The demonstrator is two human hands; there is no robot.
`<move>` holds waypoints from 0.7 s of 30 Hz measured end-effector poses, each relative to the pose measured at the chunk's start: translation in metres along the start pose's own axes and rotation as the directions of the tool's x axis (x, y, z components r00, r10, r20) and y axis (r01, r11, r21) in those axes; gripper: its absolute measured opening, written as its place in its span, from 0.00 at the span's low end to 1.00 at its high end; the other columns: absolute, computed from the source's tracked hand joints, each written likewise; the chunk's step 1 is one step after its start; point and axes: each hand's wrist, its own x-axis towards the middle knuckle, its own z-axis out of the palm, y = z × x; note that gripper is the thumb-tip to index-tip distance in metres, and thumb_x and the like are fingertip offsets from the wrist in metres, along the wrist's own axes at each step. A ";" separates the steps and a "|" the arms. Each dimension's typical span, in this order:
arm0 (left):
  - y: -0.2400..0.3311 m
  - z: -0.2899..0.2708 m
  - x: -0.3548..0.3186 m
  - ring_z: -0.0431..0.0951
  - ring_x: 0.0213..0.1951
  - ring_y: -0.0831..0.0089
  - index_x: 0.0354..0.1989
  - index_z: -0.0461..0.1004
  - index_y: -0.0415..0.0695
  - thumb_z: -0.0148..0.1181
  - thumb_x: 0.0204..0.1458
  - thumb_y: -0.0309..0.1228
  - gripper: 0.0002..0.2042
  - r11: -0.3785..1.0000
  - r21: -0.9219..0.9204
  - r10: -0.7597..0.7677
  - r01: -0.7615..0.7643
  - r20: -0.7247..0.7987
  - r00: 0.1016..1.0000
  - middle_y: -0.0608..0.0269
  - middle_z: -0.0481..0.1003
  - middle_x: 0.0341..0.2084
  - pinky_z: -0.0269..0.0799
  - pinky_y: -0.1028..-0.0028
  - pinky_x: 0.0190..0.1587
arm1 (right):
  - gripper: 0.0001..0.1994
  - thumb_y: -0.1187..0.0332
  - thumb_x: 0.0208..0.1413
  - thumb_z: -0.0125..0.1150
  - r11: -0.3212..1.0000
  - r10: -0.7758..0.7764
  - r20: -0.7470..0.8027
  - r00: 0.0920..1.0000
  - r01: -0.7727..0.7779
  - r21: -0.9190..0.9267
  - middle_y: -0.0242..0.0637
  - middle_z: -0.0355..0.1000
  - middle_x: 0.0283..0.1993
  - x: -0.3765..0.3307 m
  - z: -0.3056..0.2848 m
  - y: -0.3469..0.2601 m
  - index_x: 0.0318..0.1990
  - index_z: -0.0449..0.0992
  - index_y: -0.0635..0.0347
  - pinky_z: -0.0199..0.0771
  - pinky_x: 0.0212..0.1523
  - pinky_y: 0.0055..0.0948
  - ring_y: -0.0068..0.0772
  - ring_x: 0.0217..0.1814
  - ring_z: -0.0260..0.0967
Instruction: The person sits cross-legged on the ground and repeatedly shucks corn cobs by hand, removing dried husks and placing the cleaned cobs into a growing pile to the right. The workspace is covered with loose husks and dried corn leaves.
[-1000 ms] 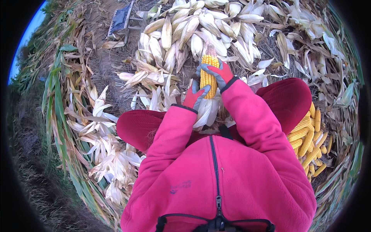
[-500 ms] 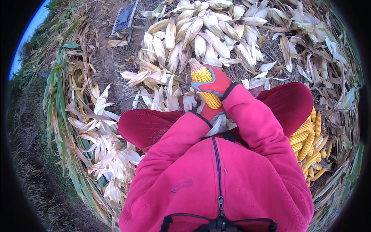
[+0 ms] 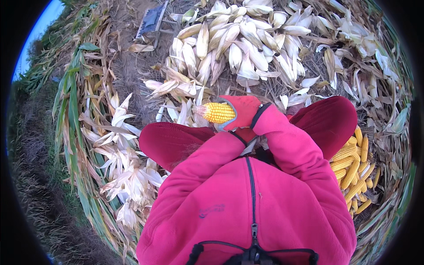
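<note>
A bare yellow ear of corn (image 3: pixel 218 113) with a pale pinkish tip lies level above my lap, its tip to the left. My right hand (image 3: pixel 244 110), in a red and grey glove, is wrapped round its thicker end. Just below, my left hand (image 3: pixel 245 134), also gloved in red, sits close under the right one; its fingers are hidden. A scrap of pale husk shows beneath the left hand. In front of my legs lies a heap of ears in whitish husks (image 3: pixel 238 44).
Husked yellow ears (image 3: pixel 351 168) are piled beside my right knee. Loose empty husks (image 3: pixel 128 176) lie at my left. A dark flat piece with a pale frame (image 3: pixel 151 21) rests on the ground at far left. Dry stalks and leaves (image 3: pixel 73 128) ring the spot.
The ear has swung from tip-forward to tip-left and come lower, toward my lap. My right hand turned with it and now covers most of my left hand.
</note>
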 end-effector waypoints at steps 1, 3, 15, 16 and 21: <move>-0.011 -0.003 0.005 0.74 0.43 0.62 0.46 0.69 0.39 0.62 0.42 0.31 0.20 0.997 0.057 0.053 -0.052 -0.019 0.998 0.53 0.73 0.41 0.69 0.69 0.45 | 0.40 0.44 0.30 0.67 0.984 0.023 0.074 0.997 -0.036 0.174 0.47 0.72 0.40 0.006 0.003 0.031 0.51 0.65 0.60 0.70 0.43 0.33 0.36 0.42 0.72; -0.023 -0.017 0.009 0.74 0.44 0.61 0.46 0.69 0.39 0.62 0.42 0.31 0.20 0.999 0.023 0.025 -0.024 -0.070 0.997 0.53 0.73 0.41 0.69 0.69 0.45 | 0.34 0.49 0.35 0.68 0.868 0.222 0.102 0.970 -0.245 0.431 0.44 0.72 0.37 0.007 -0.002 0.034 0.48 0.67 0.62 0.70 0.40 0.28 0.30 0.39 0.72; 0.029 -0.081 -0.001 0.76 0.28 0.55 0.35 0.75 0.46 0.61 0.38 0.37 0.14 0.995 -0.094 -0.014 0.012 -0.021 1.000 0.52 0.75 0.25 0.71 0.63 0.31 | 0.26 0.45 0.48 0.56 -0.384 0.338 0.111 0.934 0.029 0.923 0.40 0.71 0.29 0.007 0.013 0.051 0.37 0.70 0.64 0.75 0.27 0.32 0.33 0.25 0.71; 0.037 -0.082 0.007 0.76 0.27 0.55 0.33 0.75 0.45 0.61 0.37 0.37 0.14 0.996 -0.074 -0.055 0.059 0.057 0.997 0.52 0.75 0.23 0.71 0.63 0.30 | 0.28 0.42 0.46 0.54 -0.477 0.425 0.178 0.887 0.053 0.877 0.41 0.71 0.26 0.011 0.012 0.066 0.35 0.69 0.63 0.75 0.25 0.33 0.34 0.24 0.71; 0.022 -0.100 0.011 0.77 0.26 0.65 0.32 0.74 0.37 0.64 0.36 0.30 0.14 0.967 -0.190 0.097 -0.167 -0.330 0.939 0.53 0.74 0.21 0.70 0.69 0.31 | 0.27 0.41 0.44 0.56 -0.596 0.562 0.233 0.794 0.193 0.779 0.41 0.69 0.24 0.006 0.010 0.081 0.35 0.68 0.60 0.76 0.22 0.32 0.39 0.22 0.69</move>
